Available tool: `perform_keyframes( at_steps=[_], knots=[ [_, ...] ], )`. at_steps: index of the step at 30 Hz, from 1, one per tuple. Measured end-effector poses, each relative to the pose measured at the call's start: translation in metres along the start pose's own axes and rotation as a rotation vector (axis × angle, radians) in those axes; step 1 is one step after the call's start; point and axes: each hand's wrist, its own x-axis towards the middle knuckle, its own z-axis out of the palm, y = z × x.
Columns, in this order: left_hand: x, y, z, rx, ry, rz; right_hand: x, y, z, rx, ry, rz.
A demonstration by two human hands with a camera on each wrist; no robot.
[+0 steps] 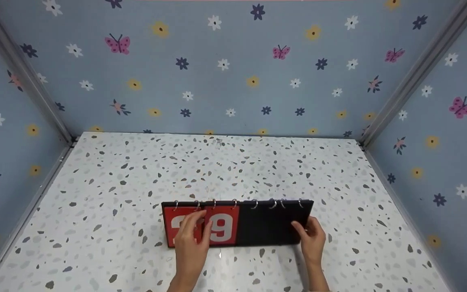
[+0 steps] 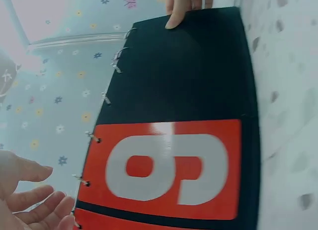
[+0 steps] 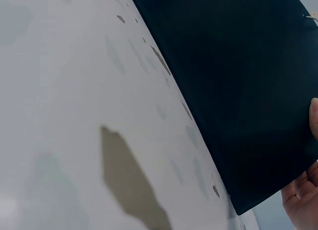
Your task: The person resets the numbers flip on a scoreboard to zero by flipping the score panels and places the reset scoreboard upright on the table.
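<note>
My left grip (image 1: 191, 242) is loose, two white-numbered red cards (image 1: 222, 225) showing; my right grip (image 1: 313, 239) pinches the black ringed board (image 1: 265, 225), half yet numberless.

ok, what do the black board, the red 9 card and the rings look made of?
Black board: perhaps plastic or leatherette over something stiff; smooth, low-sheen face, straight edges.
Red 9 card: probably plastic or laminated card, glossy; a bright glare patch shows in the left wrist view.
Rings: likely metal, silvery with bright highlights; plating can't be told.
</note>
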Motion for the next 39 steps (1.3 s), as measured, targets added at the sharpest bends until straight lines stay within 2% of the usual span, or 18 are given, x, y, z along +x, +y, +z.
perform_keyframes(
  at_steps=[7,11,16,20,26,32,36,39],
  knots=[
    [-0.023,-0.010,0.005,0.013,-0.133,-0.179,0.000,0.025,-0.003,0.039,0.007,-0.065],
    [-0.032,-0.015,0.008,0.009,-0.171,-0.255,0.001,0.025,-0.003,0.032,0.009,-0.072],
    [-0.037,-0.019,0.013,0.004,-0.211,-0.359,0.001,0.016,-0.002,0.009,-0.001,-0.032],
    [-0.039,-0.023,0.018,-0.016,-0.196,-0.417,0.001,0.005,-0.001,0.014,-0.008,-0.027],
    [-0.038,-0.026,0.024,-0.057,-0.140,-0.430,0.000,-0.009,0.001,0.007,-0.003,-0.013],
    [-0.037,-0.027,0.028,-0.119,-0.102,-0.456,0.001,0.018,-0.002,0.032,0.003,-0.031],
    [-0.035,-0.029,0.029,-0.174,-0.079,-0.474,0.002,0.038,-0.004,0.078,-0.018,-0.104],
    [-0.034,-0.028,0.027,-0.171,-0.082,-0.502,0.003,0.051,-0.006,0.086,-0.036,-0.161]
  ],
)
